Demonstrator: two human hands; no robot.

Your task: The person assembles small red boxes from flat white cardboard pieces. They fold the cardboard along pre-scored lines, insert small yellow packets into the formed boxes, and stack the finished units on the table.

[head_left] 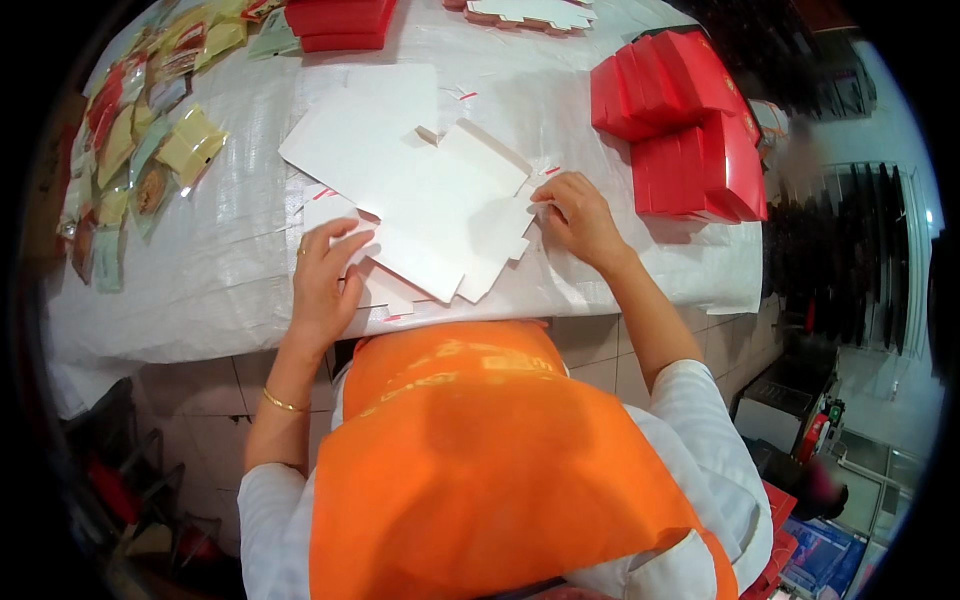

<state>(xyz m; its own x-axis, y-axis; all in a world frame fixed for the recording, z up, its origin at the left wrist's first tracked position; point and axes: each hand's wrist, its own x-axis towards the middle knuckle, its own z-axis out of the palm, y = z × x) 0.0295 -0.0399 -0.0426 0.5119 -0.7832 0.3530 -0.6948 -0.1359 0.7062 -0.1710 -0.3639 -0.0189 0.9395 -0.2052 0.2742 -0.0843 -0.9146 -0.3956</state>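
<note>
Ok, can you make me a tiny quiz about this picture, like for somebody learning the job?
1. True or false: the flat-cut white cardboard sheet is already folded into a closed box.

2. What lies on the left of the white-covered table?
A) round blue glass bottles
B) small shiny plastic packets
C) tall green metal cans

3. Which is nearer the red cardboard boxes stacked on the right: the left hand or the right hand?

Key: 1. False, it lies open. 2. B. 3. The right hand.

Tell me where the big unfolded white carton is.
In the head view, the white carton lies centrally on the table, between the left hand and right hand, left of the right-side red boxes.
</note>
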